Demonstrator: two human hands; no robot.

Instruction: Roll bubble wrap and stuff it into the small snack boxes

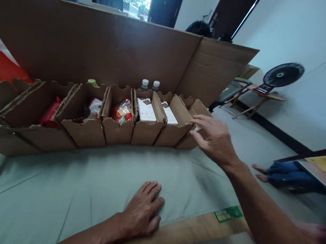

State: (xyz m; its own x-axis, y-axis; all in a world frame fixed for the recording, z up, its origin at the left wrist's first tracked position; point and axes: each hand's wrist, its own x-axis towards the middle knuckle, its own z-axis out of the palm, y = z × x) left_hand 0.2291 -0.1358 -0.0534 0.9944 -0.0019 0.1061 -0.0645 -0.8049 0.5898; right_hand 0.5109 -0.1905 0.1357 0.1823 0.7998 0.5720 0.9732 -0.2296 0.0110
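My left hand (144, 210) lies flat on the pale green cloth (90, 184), fingers spread, near the table's front edge. My right hand (215, 141) is at the rightmost cardboard bin (188, 141), thumb and fingers apart over its right side. Whether the fingertips touch the bin cannot be made out, and a whitish bit shows between them. To the left, two neighbouring bins hold white boxes (147, 110) with brown marks. Farther left, one bin has a red and clear food packet (123, 111), another a red-and-white packet (95, 107), and another a red item (51, 112).
A tall cardboard panel (115, 47) stands behind the bins. Two white-capped bottles (145, 83) and a green cap (92, 82) show behind them. An orange object (6, 64) is at left. A fan (283, 76) stands on a small wooden table. Another person's legs (285, 175) are at right.
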